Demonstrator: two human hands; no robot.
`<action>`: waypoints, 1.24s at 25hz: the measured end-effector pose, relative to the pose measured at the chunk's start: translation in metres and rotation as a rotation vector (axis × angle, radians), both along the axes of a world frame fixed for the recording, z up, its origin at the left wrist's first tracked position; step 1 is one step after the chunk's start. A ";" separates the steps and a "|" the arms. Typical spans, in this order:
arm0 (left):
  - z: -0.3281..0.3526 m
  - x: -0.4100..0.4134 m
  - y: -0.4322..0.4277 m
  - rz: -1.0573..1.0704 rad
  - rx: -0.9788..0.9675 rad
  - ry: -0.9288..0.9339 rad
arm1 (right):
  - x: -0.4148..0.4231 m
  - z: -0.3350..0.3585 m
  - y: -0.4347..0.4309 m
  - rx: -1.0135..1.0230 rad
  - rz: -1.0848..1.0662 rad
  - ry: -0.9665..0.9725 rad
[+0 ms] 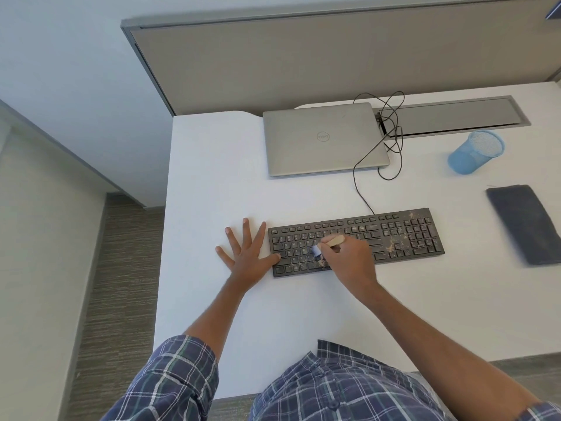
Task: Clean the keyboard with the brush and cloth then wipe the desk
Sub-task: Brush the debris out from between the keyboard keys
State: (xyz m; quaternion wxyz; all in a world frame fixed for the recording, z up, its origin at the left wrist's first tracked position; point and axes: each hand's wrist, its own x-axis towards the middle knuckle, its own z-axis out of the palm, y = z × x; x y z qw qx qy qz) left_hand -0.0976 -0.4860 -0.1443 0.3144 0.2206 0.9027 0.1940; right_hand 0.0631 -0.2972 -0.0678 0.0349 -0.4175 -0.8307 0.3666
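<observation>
Desk [212, 183]: one, white, spanning 9 to 3 o'clock.
Partition [273, 62]: one grey panel, standing along the far edge at 12 o'clock.
Laptop [323, 139]: one, silver, lid closed, at 12 o'clock of the keyboard and apart from it.
Keyboard [403, 235]: one, black, at the centre.
Cloth [526, 223]: one, dark, lying flat at 3 o'clock of the keyboard, not touching it.
Hands: two. The left hand [246, 256] lies flat with fingers spread at 9 o'clock, its thumb on the keyboard's left end. The right hand [349, 259] is curled round the brush.
Cup [473, 151]: one, blue mesh, at 2 o'clock.
Brush [329, 242]: one, wooden handle, pale bristles down on the left-centre keys.
Crumbs [394, 246]: tan specks, too many to count, on the right half and beside the bristles.
In the way: one black cable [359, 189] runs from the keyboard's back edge and loops by the laptop's right side.
Open room: bare desk from 9 to 11 o'clock up to the left edge; at 6 o'clock a bare strip, crossed by both forearms.
</observation>
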 end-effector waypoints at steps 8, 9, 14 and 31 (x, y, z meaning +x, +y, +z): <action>0.002 -0.002 -0.002 -0.022 0.013 -0.026 | -0.010 0.005 -0.004 -0.059 -0.019 0.079; 0.002 -0.002 -0.002 -0.022 0.011 -0.023 | -0.016 0.003 -0.010 -0.063 -0.006 0.090; 0.004 -0.002 -0.002 -0.020 0.008 -0.026 | -0.017 -0.001 -0.024 -0.011 0.061 0.013; 0.005 -0.002 -0.002 -0.021 0.005 -0.049 | -0.017 0.005 -0.024 0.040 0.132 -0.134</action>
